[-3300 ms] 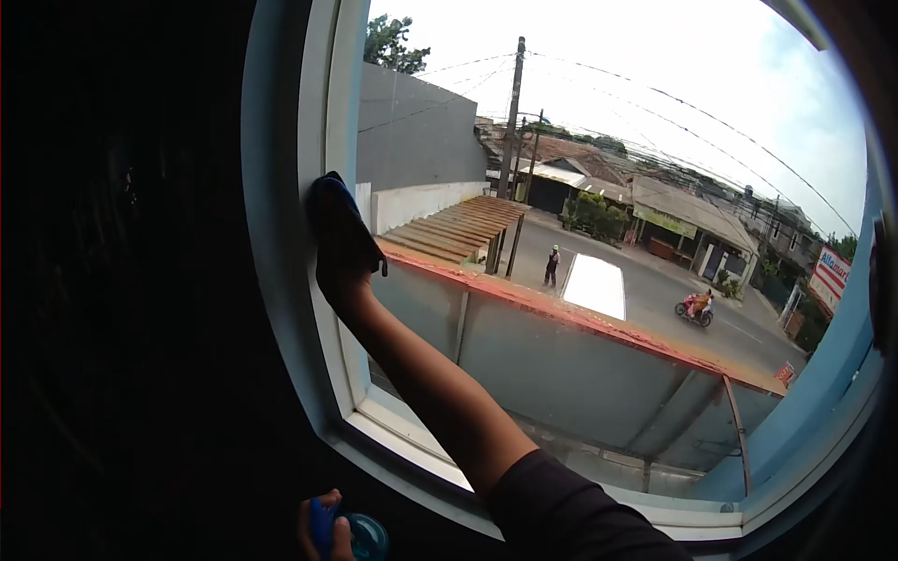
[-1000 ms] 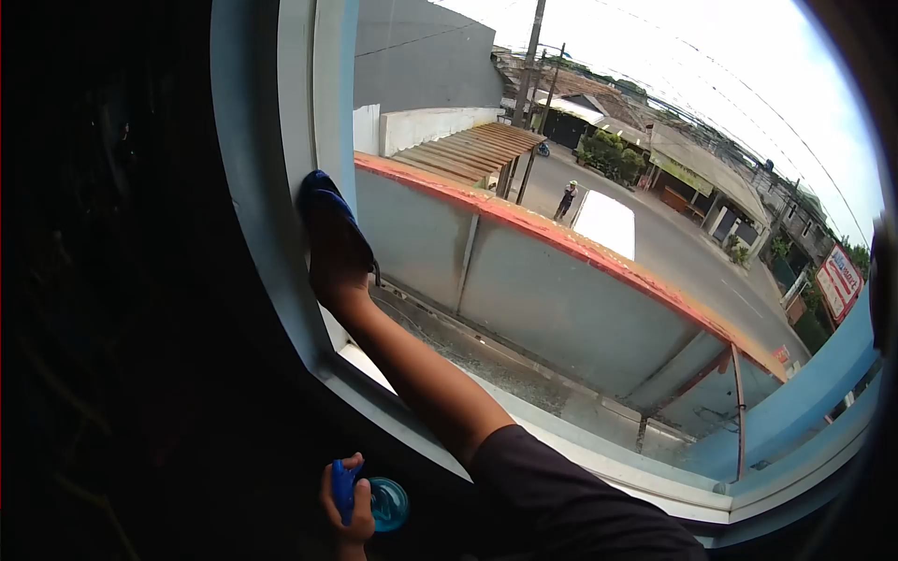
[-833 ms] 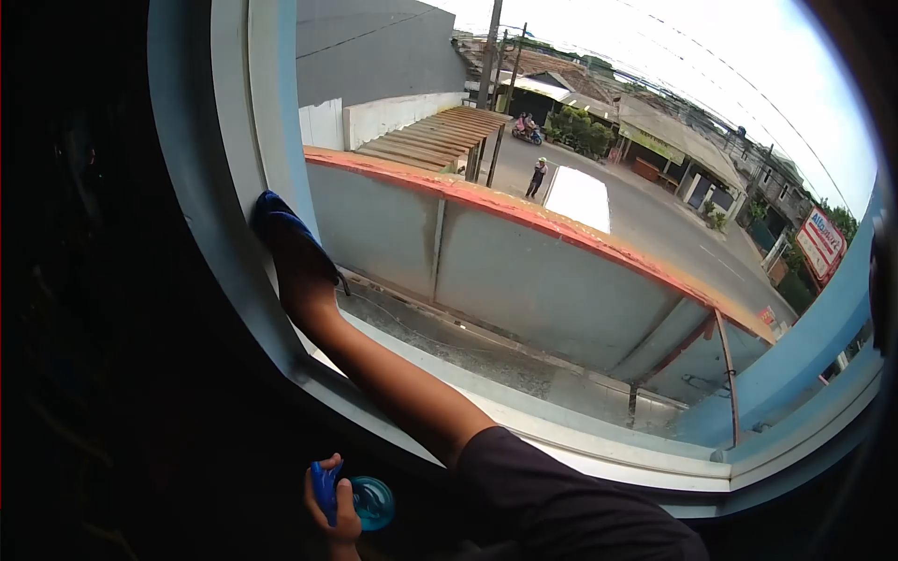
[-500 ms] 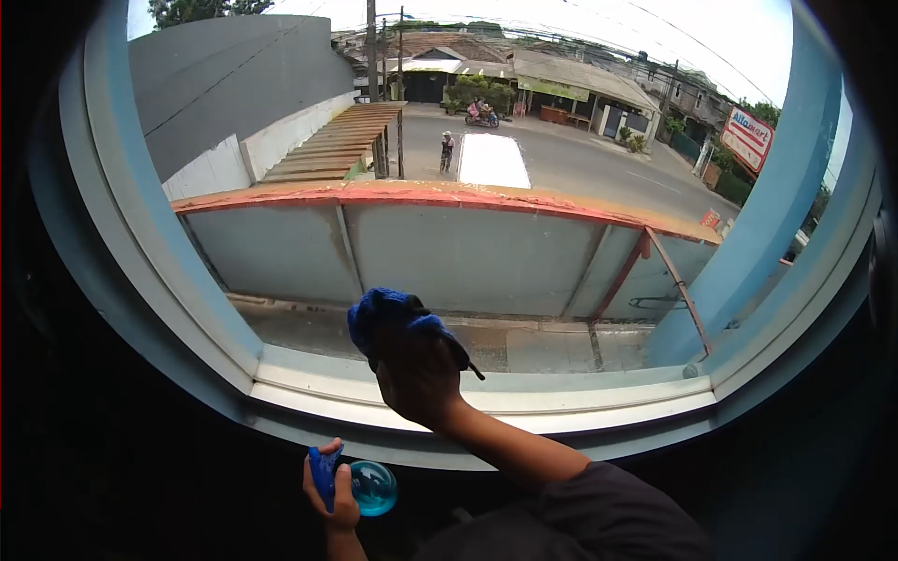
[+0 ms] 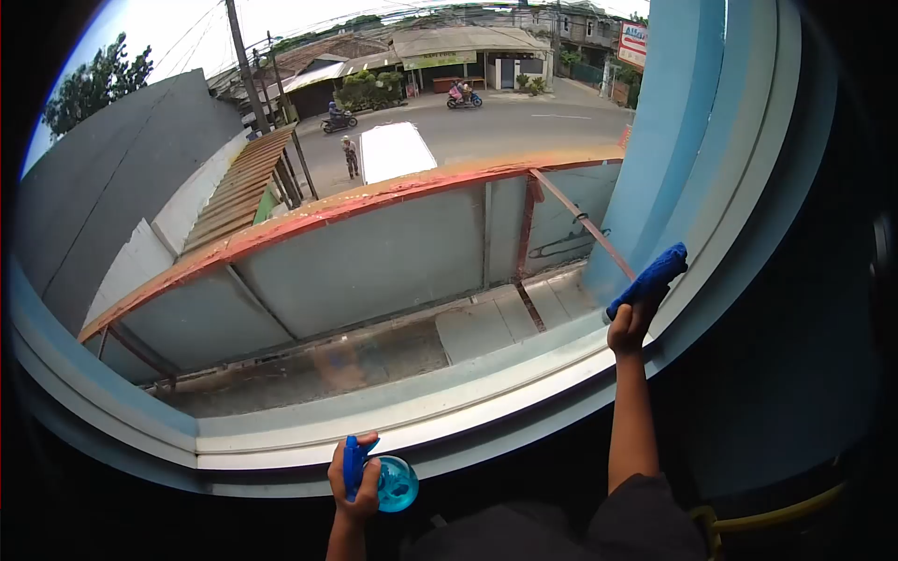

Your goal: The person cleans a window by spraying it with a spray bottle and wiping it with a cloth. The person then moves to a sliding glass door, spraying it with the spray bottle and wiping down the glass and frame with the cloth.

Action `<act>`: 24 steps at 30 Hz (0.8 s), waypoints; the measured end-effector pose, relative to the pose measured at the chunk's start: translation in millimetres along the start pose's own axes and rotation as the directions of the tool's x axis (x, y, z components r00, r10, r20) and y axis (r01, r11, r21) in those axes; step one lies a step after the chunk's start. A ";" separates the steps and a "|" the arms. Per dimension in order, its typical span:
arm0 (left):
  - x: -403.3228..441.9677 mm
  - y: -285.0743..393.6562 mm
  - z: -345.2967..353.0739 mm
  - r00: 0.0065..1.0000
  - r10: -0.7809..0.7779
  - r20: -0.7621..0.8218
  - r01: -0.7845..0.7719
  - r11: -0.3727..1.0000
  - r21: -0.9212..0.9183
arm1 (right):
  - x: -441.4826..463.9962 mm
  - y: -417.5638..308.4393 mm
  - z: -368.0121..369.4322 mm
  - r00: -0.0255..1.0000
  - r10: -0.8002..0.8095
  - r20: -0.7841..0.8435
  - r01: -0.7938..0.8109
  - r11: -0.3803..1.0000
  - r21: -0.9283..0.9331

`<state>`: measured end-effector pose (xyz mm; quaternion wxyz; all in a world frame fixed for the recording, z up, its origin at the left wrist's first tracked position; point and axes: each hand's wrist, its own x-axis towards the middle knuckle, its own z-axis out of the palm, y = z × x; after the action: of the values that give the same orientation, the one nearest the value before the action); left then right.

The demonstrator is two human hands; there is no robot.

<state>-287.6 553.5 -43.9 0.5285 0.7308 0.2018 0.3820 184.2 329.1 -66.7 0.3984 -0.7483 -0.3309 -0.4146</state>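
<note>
My left hand [image 5: 354, 481] is wrapped round the blue trigger head of a spray bottle [image 5: 398, 486], low and near the middle of the view. Blue-green liquid shows through the bottle's clear body. Out to the right, my right hand [image 5: 632, 329] grips a blue cloth [image 5: 649, 279] at the right lower part of the window. The cloth is bunched over the fingers and lies near the frame's right side; whether it touches the glass or the frame I cannot tell. The window pane [image 5: 393, 252] spans the space in front of me.
A white window frame [image 5: 412, 421] curves along the bottom and right. Beyond the glass stand a red-edged grey panel wall [image 5: 393, 248], a blue pillar [image 5: 669, 122] and a street with a white vehicle [image 5: 397, 151]. A yellow bar [image 5: 781, 512] shows at lower right.
My right hand has swept the cloth from the middle to the right side of the window. The view has turned and tilted. My left hand still holds the spray bottle.
</note>
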 end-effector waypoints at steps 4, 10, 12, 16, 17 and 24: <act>2.4 8.1 46.6 0.997 -0.078 0.013 0.078 0.997 -0.015 | 11.8 98.6 -21.7 0.996 0.061 -0.058 -0.066 0.994 -0.091; -1.6 16.4 89.5 0.985 -0.166 0.042 0.166 0.986 0.003 | -26.3 151.2 -19.5 0.992 0.062 0.107 -0.067 0.997 0.044; -5.7 18.2 90.8 0.985 -0.168 0.027 0.167 0.986 0.019 | -60.6 138.2 -6.7 0.984 0.122 0.133 -0.130 0.990 0.050; -14.0 23.8 88.2 0.986 -0.163 -0.025 0.164 0.984 0.067 | -129.4 82.1 34.8 0.986 0.113 0.124 -0.129 0.984 0.125; -17.4 22.2 82.0 0.987 -0.158 -0.039 0.161 0.985 0.068 | -130.7 47.3 39.3 0.986 0.072 0.149 -0.097 0.982 0.165; -36.1 16.0 46.3 0.969 -0.143 -0.203 0.162 0.984 0.077 | -148.5 -191.6 96.4 0.956 -0.266 0.123 0.225 0.936 0.271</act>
<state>-276.2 493.8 -48.4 0.4992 0.6957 0.3261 0.4005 -4.5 477.3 -169.0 0.4084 -0.6742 -0.5026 -0.3550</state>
